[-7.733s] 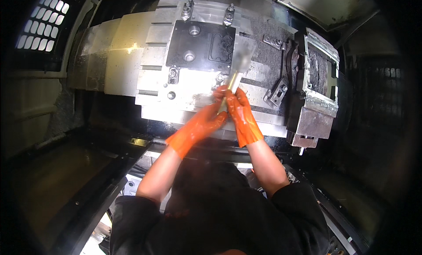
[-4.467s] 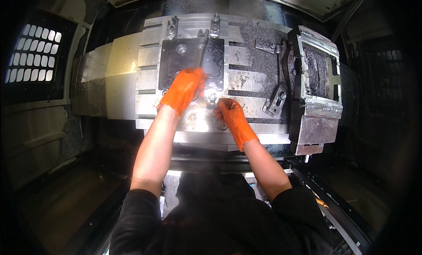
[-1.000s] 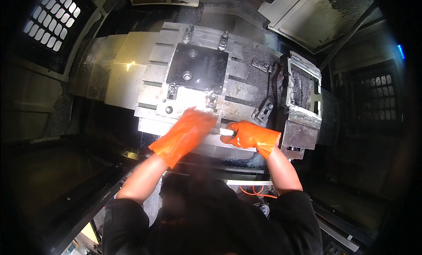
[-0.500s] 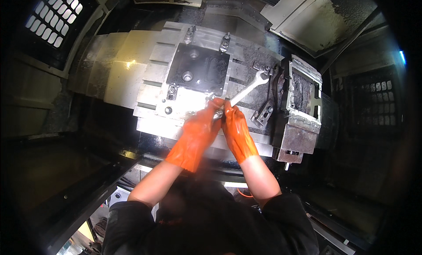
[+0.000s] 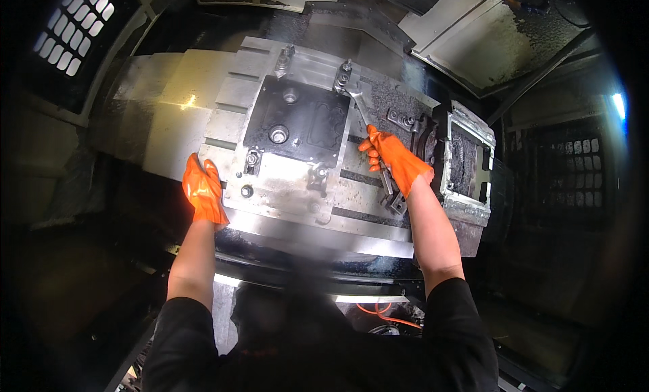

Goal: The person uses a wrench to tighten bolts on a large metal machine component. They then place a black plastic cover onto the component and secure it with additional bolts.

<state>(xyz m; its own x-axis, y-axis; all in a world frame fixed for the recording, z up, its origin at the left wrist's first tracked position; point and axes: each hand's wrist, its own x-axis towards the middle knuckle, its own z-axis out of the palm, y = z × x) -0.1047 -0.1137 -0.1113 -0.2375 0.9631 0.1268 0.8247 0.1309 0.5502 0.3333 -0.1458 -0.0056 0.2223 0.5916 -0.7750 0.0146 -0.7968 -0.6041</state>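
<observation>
The slotted metal table (image 5: 223, 126) spreads beneath and to the left of the right grip (image 5: 394, 155), reaching the left grip (image 5: 203, 189) at its near left edge. A pale metal frame (image 5: 468, 202) stands to the right of the right grip. The dark plate (image 5: 302, 118), with two round holes and a pocket outline, lies left of that grip and beyond the left one.

The spanner (image 5: 363, 112) passes through the right grip; what seems its tail shows just nearer than the palm. It should handle as stiff and fairly heavy, hardly fragile, and perhaps slippery against a wet-looking glove. The bare shank, well back from the head, looks the best hold. Its long axis slants from near right to far left, forked head pointing away from the person.

The right grip is curled around the shank; the left has its fingers loosely extended, with nothing seen in it. The far right clamp (image 5: 343, 78) sits beyond the right grip, beside the spanner's head; whether they touch, I cannot tell.
</observation>
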